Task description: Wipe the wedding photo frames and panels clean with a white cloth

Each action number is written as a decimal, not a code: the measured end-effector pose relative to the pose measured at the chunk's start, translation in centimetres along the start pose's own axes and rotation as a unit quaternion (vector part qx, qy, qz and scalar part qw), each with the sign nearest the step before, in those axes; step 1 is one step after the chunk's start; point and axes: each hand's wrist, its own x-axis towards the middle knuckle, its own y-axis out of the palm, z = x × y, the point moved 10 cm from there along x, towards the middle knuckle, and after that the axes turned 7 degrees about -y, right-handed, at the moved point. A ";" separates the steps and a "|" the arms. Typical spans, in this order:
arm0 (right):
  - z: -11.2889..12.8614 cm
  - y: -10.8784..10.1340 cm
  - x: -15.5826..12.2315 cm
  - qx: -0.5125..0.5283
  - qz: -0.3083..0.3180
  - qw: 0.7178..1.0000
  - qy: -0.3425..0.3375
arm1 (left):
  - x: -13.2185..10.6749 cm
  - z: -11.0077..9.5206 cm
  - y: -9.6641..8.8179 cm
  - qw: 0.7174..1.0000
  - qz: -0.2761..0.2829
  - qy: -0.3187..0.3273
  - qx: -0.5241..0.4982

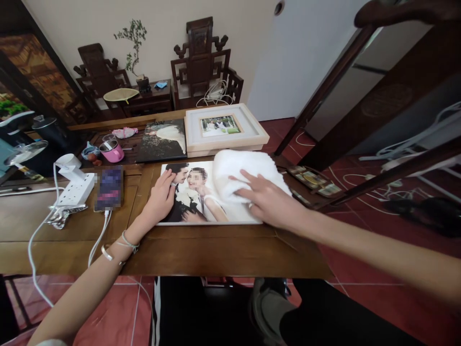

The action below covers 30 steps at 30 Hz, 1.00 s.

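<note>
The photo panel [205, 199] is laid on the tabletop [216, 250] between the hands, long axis left to right. Its left end is touched by the left hand [163, 193], fingers extended; the white cloth [237, 163] over its right end lies under the right hand [270, 199], whether gripped cannot be told.

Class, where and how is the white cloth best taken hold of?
Probably by its raised top, pinched from above: the white cloth lies in a fluffy, rounded mound on the photo panel, leaving its top exposed beyond the right hand.
</note>
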 end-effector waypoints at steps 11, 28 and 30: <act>7.7 0.1 1.0 0.058 0.072 0.984 -0.151 | 0.0 -0.1 0.2 1.000 0.005 0.018 0.009; 8.0 -0.1 -2.7 -0.047 0.004 0.998 -0.051 | 0.0 -0.2 0.0 1.000 0.006 0.004 0.005; 10.2 -0.3 -3.5 -0.029 -0.006 0.997 -0.071 | -0.1 -0.2 0.0 1.000 0.006 0.005 0.004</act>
